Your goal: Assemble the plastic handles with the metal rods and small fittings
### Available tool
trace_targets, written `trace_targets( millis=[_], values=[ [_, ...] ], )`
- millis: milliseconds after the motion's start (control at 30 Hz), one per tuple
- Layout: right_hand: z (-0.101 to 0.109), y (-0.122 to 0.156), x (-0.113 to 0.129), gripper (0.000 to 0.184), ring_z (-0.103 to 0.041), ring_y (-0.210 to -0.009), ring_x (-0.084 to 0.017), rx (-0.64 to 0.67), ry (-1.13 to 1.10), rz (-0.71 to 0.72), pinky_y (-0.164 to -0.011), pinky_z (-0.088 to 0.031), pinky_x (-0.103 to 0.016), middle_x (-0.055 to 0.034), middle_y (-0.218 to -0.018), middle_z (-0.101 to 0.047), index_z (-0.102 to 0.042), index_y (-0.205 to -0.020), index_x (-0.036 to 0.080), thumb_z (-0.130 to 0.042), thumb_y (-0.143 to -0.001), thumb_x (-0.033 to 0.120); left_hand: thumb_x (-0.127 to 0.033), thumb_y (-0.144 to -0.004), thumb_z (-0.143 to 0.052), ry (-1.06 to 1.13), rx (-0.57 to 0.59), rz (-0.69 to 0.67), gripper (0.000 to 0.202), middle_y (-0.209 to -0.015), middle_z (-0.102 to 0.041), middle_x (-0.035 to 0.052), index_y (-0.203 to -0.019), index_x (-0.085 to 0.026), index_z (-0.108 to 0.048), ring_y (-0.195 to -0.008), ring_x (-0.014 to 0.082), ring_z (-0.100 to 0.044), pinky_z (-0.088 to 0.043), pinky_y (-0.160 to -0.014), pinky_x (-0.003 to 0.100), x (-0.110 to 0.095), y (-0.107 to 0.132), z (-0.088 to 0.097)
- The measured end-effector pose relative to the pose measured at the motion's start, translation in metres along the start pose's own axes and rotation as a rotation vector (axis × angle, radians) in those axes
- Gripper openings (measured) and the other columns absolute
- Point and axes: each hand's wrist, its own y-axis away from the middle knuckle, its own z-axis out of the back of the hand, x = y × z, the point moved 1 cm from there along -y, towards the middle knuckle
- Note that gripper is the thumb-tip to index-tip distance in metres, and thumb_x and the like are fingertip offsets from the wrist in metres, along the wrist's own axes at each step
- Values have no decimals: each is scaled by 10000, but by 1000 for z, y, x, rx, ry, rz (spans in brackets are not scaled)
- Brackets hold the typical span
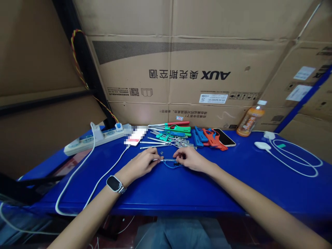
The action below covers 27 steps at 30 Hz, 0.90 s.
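My left hand and my right hand rest on the blue table, both pinched on one small tool with a thin metal shaft and a blue handle lying between them. The left fingers grip the shaft end, the right fingers close on the blue handle part. A watch sits on my left wrist. Just beyond the hands lies a heap of similar tools with green, red and blue handles and loose metal rods.
A white power strip with a cable lies at the left. A phone and an orange drink bottle stand behind right. A white charger and coiled cable lie at the right. Cardboard boxes wall the back.
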Motion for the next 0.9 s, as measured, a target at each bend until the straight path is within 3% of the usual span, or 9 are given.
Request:
trace_targets(
  millis=[333,567,767,900],
  values=[
    [0,1,1,175,-568,-630,-120,8,9,12,-594,-420,-217,-13,-706,-658,-723,-883,139,-579,-795,94,-286,-997,-469,47,-27,-12,282,-987,-625,80,-1093,-208,-722,-906,196,-611,-498,-815,308,1,0,-2],
    [-1,2,-1,161,-561,-634,-120,-4,8,19,-595,-420,-221,-22,-734,-665,-717,-867,138,-582,-792,91,-327,-983,-508,140,-89,23,281,-830,-578,49,-989,-179,-748,-744,164,-583,-489,-714,292,4,-3,-7],
    [-2,1,0,165,-549,-616,-116,-11,14,14,-581,-410,-218,-13,-713,-652,-715,-853,142,-577,-787,81,-352,-1028,-413,87,-85,-60,374,-920,-602,80,-1013,-180,-744,-839,172,-590,-487,-772,300,2,0,-8],
    [-3,1,-1,166,-555,-627,-116,-19,15,21,-587,-412,-216,-15,-722,-657,-713,-853,143,-578,-784,75,-376,-1020,-432,110,-109,-51,405,-842,-592,65,-914,-169,-764,-751,151,-571,-477,-699,279,2,-2,-7]
  ],
)
